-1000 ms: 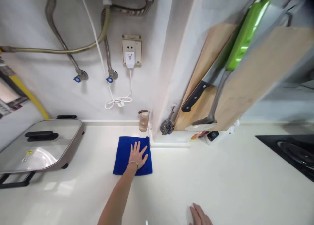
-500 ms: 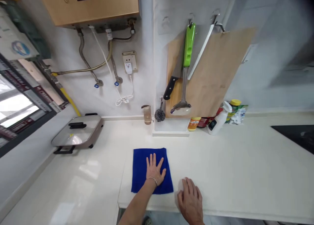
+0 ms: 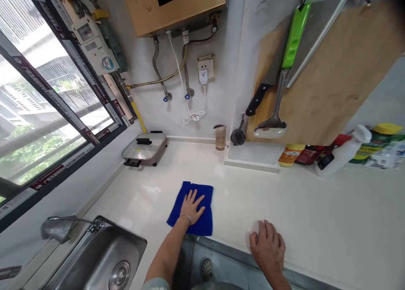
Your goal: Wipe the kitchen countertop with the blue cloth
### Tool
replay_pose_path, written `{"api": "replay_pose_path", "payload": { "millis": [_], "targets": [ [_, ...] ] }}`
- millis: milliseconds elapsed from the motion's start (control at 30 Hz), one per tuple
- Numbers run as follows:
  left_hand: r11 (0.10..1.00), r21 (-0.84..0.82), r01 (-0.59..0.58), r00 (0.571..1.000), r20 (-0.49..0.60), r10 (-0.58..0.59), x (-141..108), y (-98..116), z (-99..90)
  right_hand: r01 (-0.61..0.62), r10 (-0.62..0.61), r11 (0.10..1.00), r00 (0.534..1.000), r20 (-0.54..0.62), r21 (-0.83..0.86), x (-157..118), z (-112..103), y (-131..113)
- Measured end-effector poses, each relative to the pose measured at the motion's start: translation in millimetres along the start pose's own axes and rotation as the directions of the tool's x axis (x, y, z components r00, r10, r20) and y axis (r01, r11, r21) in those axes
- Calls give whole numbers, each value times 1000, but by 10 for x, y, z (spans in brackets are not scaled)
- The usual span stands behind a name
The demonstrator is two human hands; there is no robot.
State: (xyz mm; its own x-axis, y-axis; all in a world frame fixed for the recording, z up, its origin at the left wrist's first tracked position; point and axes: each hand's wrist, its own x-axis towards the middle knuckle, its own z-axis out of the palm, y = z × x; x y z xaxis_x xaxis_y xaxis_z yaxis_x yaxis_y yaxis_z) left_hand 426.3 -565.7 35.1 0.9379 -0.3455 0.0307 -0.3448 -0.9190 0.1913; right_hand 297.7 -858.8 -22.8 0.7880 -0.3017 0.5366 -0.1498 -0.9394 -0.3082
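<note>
Blue microfibre cloth (image 3: 205, 214) lying slightly skewed on the pale bench (image 3: 284, 197), near its front edge, with the left hand (image 3: 191, 206) pressing down on top, open, fingers spread, grasping nothing. Right hand (image 3: 267, 245) resting empty on the bare bench just behind the front edge, lightly cupped, not clenched, well right of the cloth. Risk one: lower cloth corner sliding over the front edge, with pressure directed toward the edge as the likely cause. Risk two: cloth bunching under the palm on the glossy surface, from uneven pressure. Risk three: stainless steel sink (image 3: 98, 256) sitting at the left, with drips possible if the cloth is wet, wetness remaining impossible to judge here. Bracelet (image 3: 186, 217) riding close to the cloth, risking snagged fibres.
</note>
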Motion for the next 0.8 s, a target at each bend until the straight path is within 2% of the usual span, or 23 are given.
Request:
{"api": "replay_pose_path", "payload": {
  "millis": [100, 167, 300, 400, 500, 600, 700, 800],
  "targets": [
    [990, 62, 127, 992, -25, -126, -238, -451, -137, 18, -18, 1000, 1000, 22, -18, -14, 20, 22],
    [965, 100, 242, 970, -41, -239, -452, -762, -218, 35, -34, 999, 999, 40, -36, -26, 34, 45],
    [872, 164, 461, 887, -64, -457, -924, -1312, -330, 61, -56, 995, 996, 72, -75, -38, 54, 80],
    [798, 198, 569, 821, -88, -564, -1178, -1536, -359, 59, -49, 994, 993, 103, -96, -33, 56, 79],
    [744, 216, 632, 773, -111, -624, -1270, -1551, -334, 52, -39, 993, 992, 118, -103, -23, 48, 62],
    [707, 234, 668, 742, -132, -657, -1243, -1442, -288, 47, -35, 994, 992, 119, -99, -11, 31, 36],
    [689, 249, 681, 729, -132, -672, -1129, -1302, -279, 30, -19, 995, 992, 123, -93, 7, 9, 11],
    [681, 247, 690, 720, -128, -682, -896, -1133, -297, 16, -3, 995, 990, 140, -94, 26, -8, -5]
  ]
}}
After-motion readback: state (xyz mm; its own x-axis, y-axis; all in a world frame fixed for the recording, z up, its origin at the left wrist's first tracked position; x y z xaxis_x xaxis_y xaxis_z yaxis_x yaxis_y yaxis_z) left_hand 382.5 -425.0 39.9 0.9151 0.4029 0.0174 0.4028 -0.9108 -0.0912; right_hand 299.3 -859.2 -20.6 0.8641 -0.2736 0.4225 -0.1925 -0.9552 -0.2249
